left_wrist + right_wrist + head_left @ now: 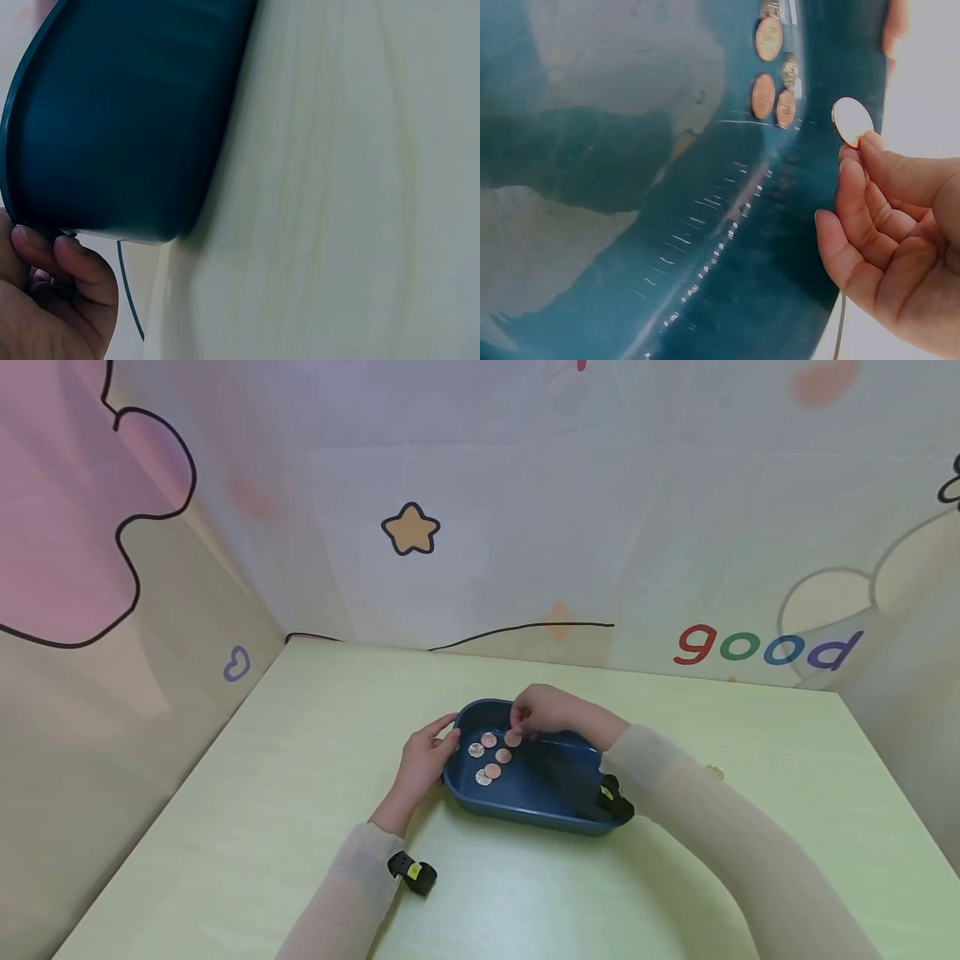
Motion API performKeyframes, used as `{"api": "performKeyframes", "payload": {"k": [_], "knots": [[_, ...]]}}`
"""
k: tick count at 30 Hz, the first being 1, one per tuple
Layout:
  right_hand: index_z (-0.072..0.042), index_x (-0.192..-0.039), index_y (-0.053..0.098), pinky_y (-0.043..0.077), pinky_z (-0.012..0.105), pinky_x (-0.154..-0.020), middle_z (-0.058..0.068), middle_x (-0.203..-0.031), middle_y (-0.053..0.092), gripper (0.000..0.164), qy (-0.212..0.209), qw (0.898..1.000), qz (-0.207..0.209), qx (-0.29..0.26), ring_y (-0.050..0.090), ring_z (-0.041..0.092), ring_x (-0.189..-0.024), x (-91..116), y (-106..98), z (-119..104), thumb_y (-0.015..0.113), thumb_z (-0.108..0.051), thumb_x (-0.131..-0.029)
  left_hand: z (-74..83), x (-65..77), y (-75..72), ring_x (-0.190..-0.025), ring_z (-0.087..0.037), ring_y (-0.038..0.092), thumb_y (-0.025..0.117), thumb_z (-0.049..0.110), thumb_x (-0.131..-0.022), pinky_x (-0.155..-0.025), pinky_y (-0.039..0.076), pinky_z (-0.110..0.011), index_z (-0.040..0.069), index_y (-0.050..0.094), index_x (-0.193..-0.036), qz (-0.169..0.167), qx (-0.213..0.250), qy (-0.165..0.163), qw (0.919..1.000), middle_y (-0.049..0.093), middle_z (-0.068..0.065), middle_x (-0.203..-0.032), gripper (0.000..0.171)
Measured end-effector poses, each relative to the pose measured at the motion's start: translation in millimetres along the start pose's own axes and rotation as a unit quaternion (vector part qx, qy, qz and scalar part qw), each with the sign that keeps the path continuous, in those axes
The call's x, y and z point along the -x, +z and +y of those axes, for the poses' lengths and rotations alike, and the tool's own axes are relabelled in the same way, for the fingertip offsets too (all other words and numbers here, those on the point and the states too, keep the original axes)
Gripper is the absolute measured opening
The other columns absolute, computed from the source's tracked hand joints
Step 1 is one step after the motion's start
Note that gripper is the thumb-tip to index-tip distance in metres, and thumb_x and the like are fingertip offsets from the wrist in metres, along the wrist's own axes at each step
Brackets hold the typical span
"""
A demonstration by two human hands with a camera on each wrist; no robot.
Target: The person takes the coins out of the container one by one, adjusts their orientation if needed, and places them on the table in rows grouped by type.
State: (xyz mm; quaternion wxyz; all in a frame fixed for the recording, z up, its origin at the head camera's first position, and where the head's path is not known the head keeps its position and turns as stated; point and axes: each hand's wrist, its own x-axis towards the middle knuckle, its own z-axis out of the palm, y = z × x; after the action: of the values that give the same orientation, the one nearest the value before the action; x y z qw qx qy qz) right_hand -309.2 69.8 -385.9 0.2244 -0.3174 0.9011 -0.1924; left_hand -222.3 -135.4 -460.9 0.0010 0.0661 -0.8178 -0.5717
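Note:
A dark blue oblong plastic basin [525,816] stands on the table, tilt not apparent. My left hand [422,764] grips its left end, thumb over the rim and fingers at the outside, as the left wrist view shows the curled fingers [86,270] against the wall. Over the far side of the basin, my right hand [551,710] pinches a copper-coloured coin [853,121] between thumb and fingertip. Several more coins [503,756] lie on the basin floor near its left end, some copper and some paler, such as one pale coin [476,750]. Two of them overlap.
A small gold-coloured item [715,771] lies on the table right of the basin, partly behind the right sleeve [690,802]. The pale green table [247,827] reaches back to a printed cloth backdrop [480,560]. Each wrist wears a black camera [414,872].

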Motion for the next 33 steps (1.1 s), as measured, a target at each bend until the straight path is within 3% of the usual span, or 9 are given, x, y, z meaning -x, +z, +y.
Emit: {"api": "performKeyframes", "payload": {"k": [11,19,33], "knots": [[0.000,-0.091,0.071,0.058,0.030,-0.078,0.011,-0.087,0.071,0.014,-0.017,0.999,0.021,-0.016,0.070,0.024,-0.076,13.6,-14.1,0.8,0.065,-0.009,-0.099,-0.8,-0.3,-0.2,-0.040,-0.009,0.038,0.057,0.019,-0.105,-0.043,0.036,-0.020,0.008,0.057,-0.145,-0.002,0.005,-0.010,0.9999,0.042,0.002,-0.056,0.042],[0.001,-0.096,0.072,0.058,0.027,-0.075,0.013,-0.088,0.071,0.013,-0.023,0.998,0.047,-0.032,0.064,0.013,-0.071,27.2,-21.0,-0.6,0.064,-0.009,-0.099,-1.5,-0.9,0.4,-0.040,-0.009,0.038,0.057,0.019,-0.105,-0.043,0.036,-0.020,0.009,0.058,-0.145,0.000,0.001,-0.009,1.0000,0.042,0.004,-0.055,0.042],[0.002,-0.099,0.071,0.058,0.028,-0.075,0.013,-0.091,0.072,0.012,-0.027,0.992,0.106,-0.071,0.064,0.014,-0.074,52.3,-17.2,-3.4,0.061,-0.005,-0.100,-1.9,-2.2,0.7,-0.039,-0.009,0.037,0.057,0.019,-0.105,-0.043,0.035,-0.020,0.008,0.057,-0.145,-0.002,0.002,-0.004,1.0000,0.040,0.005,-0.054,0.042]]}}
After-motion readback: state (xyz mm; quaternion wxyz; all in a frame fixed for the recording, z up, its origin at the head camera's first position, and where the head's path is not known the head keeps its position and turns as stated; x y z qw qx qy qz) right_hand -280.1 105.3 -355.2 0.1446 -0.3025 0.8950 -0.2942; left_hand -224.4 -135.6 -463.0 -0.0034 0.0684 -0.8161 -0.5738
